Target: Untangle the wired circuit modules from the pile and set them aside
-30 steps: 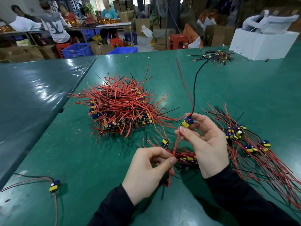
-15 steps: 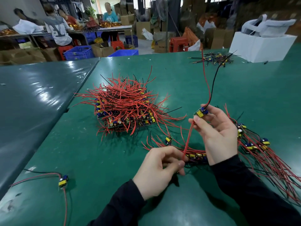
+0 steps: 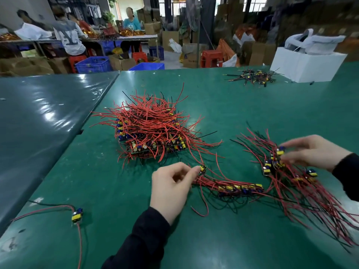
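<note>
I see the left hand (image 3: 171, 188) pinching a small yellow module (image 3: 202, 169) at the near edge of the big red-wired pile (image 3: 150, 131), while the right hand (image 3: 312, 152), blurred, touches a module (image 3: 280, 151) atop the sorted bundle (image 3: 295, 181); I cannot tell its grip. Around them on the green table (image 3: 242, 105) lie a strip of joined modules (image 3: 240, 189), a lone wired module (image 3: 77, 215), a far black-wired heap (image 3: 253, 76) and a white foam box (image 3: 308, 66).

red and black wires on the pile (image 3: 153, 125), yellow and blue parts on its modules; glossy green table (image 3: 242, 105), plain white box (image 3: 308, 66), black sleeves (image 3: 143, 237).
</note>
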